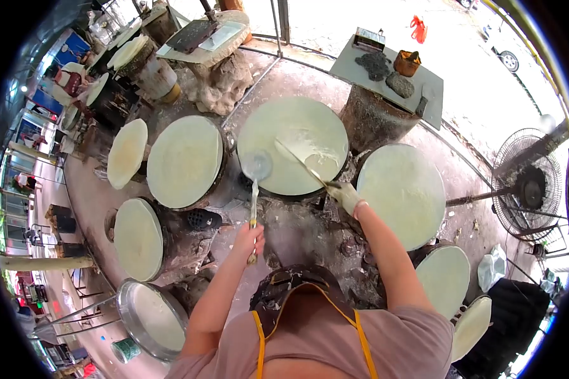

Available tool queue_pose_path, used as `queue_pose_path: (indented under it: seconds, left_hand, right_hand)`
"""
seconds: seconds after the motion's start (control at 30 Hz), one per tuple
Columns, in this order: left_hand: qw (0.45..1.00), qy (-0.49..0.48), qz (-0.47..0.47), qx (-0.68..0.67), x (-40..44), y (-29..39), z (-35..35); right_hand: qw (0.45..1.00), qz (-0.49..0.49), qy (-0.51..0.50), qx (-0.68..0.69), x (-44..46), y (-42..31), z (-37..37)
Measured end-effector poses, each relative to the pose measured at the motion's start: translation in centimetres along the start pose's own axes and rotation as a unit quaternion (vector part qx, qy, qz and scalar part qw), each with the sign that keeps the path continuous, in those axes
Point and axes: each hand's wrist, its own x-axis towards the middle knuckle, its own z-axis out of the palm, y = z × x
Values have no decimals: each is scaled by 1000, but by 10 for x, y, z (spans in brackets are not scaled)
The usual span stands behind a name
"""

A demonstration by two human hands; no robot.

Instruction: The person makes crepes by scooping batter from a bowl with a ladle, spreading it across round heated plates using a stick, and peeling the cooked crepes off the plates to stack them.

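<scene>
My left hand [250, 241] is closed around the handle of a ladle [257, 167], whose round bowl hangs over the left edge of the middle griddle. Pale batter is spread across that round griddle [284, 120], with a wetter, uneven patch at its right side. In a light glove, my right hand [344, 197] grips a long thin spatula [300, 161]. The blade reaches up and left over the batter, its tip near the griddle's middle; whether it touches the surface I cannot tell.
More batter-covered round griddles stand left [184, 161] and right [401, 196]. A metal basin [148, 319] of pale liquid sits at the lower left. At the upper right, a table [433, 95] bears a rusty can [406, 63] and dark lumps. A caged fan [528, 183] stands right.
</scene>
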Motion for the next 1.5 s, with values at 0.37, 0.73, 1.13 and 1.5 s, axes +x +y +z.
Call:
queue_pose_path:
  seconds: [0.37, 0.73, 1.13, 1.5]
  left_hand:
    - [987, -80, -40, -130, 48, 9, 30]
    - [946, -131, 1, -296, -85, 32, -12]
    - [803, 14, 165, -573, -215, -48, -242]
    - [740, 300, 207, -566, -326, -68, -445]
  right_hand:
    - [937, 101, 107, 316, -19, 48, 104]
    - [998, 4, -50, 46, -39, 24, 79]
    - [989, 119, 9, 88, 3, -68, 297]
    - [920, -148, -46, -360, 152, -247, 672]
